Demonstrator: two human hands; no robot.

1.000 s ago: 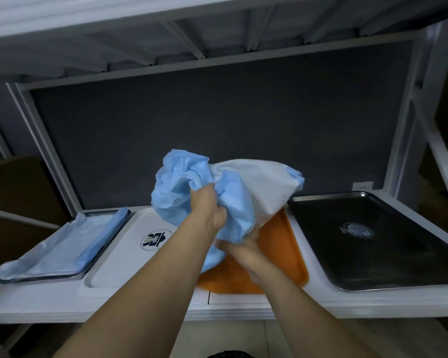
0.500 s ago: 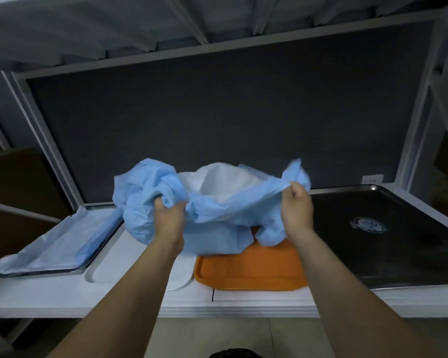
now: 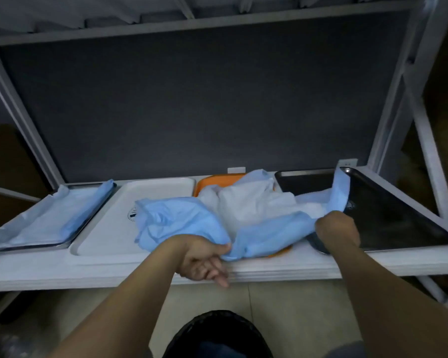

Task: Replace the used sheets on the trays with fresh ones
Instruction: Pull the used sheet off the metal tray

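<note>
Both the left hand [image 3: 204, 257] and the right hand [image 3: 338, 229] clutch the near edge of the crumpled blue sheet [image 3: 181, 223] lying over the orange tray [image 3: 212, 180]; it looks light, limp and tearable, best held by its corners.

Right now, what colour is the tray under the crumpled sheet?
The tray is orange, showing past the crumpled sheet at its far edge; the head view shows it best.

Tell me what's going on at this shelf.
A person holds a crumpled blue sheet low over the orange tray, left grip at its near edge, right grip by the black tray. The metal tray already carries a flat sheet; the white tray and black tray are mostly bare.
</note>
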